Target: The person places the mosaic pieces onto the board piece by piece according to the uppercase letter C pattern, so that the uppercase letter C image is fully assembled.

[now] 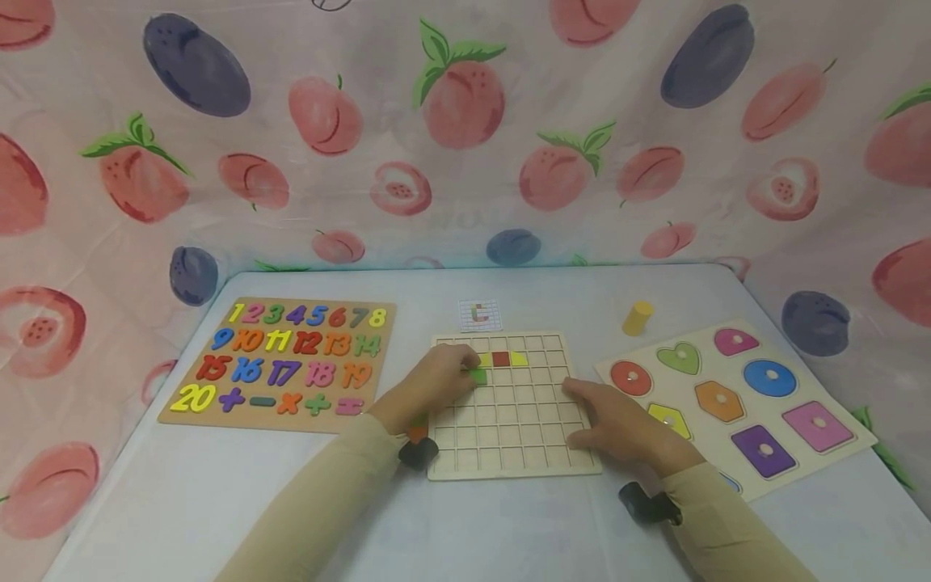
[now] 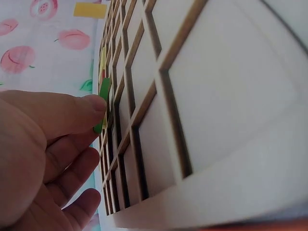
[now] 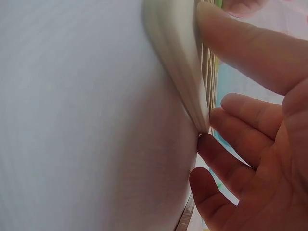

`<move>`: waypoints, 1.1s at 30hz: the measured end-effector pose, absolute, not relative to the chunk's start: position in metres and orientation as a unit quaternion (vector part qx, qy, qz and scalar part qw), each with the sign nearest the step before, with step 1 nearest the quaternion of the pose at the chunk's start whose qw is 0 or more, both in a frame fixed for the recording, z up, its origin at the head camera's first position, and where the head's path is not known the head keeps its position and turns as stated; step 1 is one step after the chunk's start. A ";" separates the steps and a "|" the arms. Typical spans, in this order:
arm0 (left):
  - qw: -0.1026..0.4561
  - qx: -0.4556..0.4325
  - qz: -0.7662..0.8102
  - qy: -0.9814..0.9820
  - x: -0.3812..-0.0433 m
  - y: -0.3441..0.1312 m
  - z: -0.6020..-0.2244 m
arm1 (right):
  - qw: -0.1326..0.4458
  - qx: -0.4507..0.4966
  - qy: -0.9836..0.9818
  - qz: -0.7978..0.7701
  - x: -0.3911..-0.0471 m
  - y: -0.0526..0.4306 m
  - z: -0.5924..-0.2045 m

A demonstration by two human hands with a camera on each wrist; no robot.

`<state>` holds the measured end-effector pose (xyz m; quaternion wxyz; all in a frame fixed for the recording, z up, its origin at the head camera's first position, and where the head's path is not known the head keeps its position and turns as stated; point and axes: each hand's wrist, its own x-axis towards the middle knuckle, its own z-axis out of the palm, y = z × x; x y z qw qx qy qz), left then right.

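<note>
Pinching the green tile point(image 1: 478, 376): left grip point(image 1: 440, 378) clamped on it, over the upper-left part of the grid board point(image 1: 520, 428), mid-frame. Right grip point(image 1: 625, 420) spread apart, fingertips at the board's right edge. Risk: a tilted tile could snag on the grid, or left fingers could nudge the red piece point(image 1: 501, 359) and yellow pieces point(image 1: 520, 359). Board may skid if pushed sideways. Number board point(image 1: 291, 425) hems the left, shape board point(image 1: 716, 364) the right; best room is bench point(image 1: 509, 533), lower centre.

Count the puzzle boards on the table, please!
3: the number board at left, the grid board in the middle, the shape board at right, partly hidden by the right hand.
</note>
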<state>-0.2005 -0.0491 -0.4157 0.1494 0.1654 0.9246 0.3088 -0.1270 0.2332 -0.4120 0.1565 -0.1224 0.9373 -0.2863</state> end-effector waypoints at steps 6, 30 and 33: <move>0.143 0.174 0.308 0.924 -0.202 -0.048 -0.418 | 0.155 -0.126 0.937 -0.288 -0.128 0.233 -0.412; 0.134 0.181 0.308 0.924 -0.205 -0.041 -0.421 | 0.144 -0.146 0.934 -0.292 -0.127 0.234 -0.412; 0.136 0.179 0.310 0.924 -0.205 -0.041 -0.422 | 0.145 -0.144 0.935 -0.290 -0.128 0.234 -0.413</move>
